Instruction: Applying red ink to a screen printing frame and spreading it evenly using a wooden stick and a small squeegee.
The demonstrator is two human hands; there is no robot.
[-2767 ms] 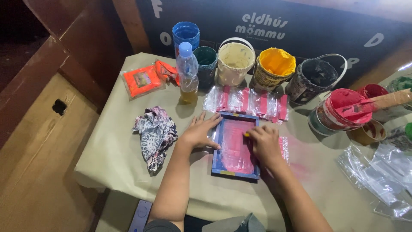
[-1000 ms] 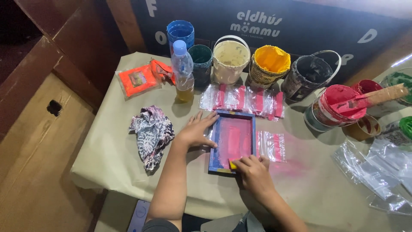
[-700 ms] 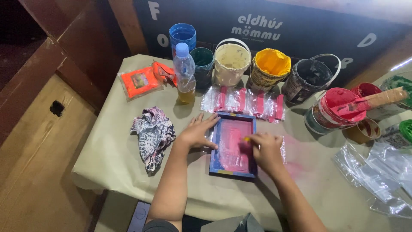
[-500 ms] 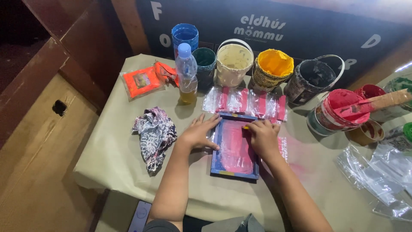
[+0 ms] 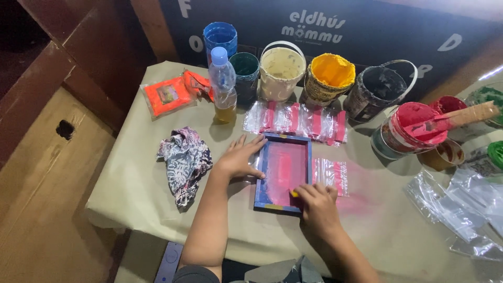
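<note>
- Small blue-edged wooden printing frame with pink-stained mesh (image 5: pixel 283 172): lies flat on the tan paper-covered desk (image 5: pixel 136 178), near its front edge, over a clear plastic pouch with pink print (image 5: pixel 331 175) that shows at its right side
- Left hand (image 5: pixel 241 160): flat and spread, fingers open, pressing the frame's left rail; best kept firm here so the mesh cannot creep
- Right hand (image 5: pixel 317 205): at the frame's near right corner, fingers curled on a small yellow scraper (image 5: pixel 294 193), mostly hidden; judged a pull across the mesh, which wants even pressure and one steady angle
- Row of printed clear pouches, pink-striped (image 5: pixel 298 119): just behind the frame, apart from it
- Patterned crumpled rag (image 5: pixel 184 161): left of the left hand, near for wiping
- Clear plastic bottle with blue cap (image 5: pixel 222 86): upright, behind
- Open paint pots, cream (image 5: pixel 282 71), yellow (image 5: pixel 328 78), black (image 5: pixel 378 93), red with a stirring stick (image 5: pixel 414 128): along the back; sleeves should stay clear
</note>
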